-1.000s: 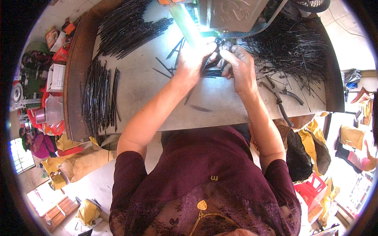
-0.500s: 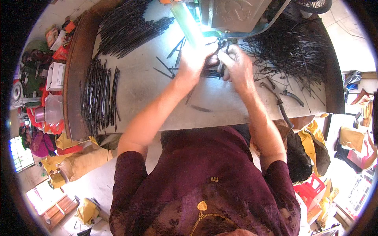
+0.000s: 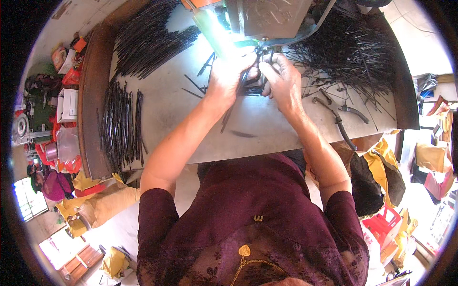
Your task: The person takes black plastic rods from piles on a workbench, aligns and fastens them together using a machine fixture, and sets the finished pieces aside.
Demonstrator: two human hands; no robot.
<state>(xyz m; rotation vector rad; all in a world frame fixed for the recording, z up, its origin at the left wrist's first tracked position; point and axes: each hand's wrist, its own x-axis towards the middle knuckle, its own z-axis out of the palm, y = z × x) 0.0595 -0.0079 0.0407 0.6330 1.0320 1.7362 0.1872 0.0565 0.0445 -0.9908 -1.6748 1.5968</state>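
Observation:
My two hands meet under the bright lamp (image 3: 211, 29), in front of a metal machine (image 3: 267, 18) at the table's far side. My left hand (image 3: 228, 76) is closed round thin black strips (image 3: 228, 114), whose lower ends hang out below it towards me. My right hand (image 3: 282, 78) is closed close beside it, thumb and fingers pinching a thin dark piece just under the machine's small metal fitting (image 3: 263, 44). Glare and the fingers hide the tips of what both hands hold. A few loose black strips (image 3: 193, 86) lie left of my left hand.
Black strips lie in bundles at the left (image 3: 121, 126) and far left (image 3: 148, 43). A tangled heap of them (image 3: 346, 50) fills the far right. Pliers with dark handles (image 3: 339, 119) rest right of my right forearm. A raised brown edge (image 3: 93, 105) bounds the table's left side.
The view has shifted slightly, so the table and machine appear a little further left. My hands stay together beneath the machine, with only small finger movement.

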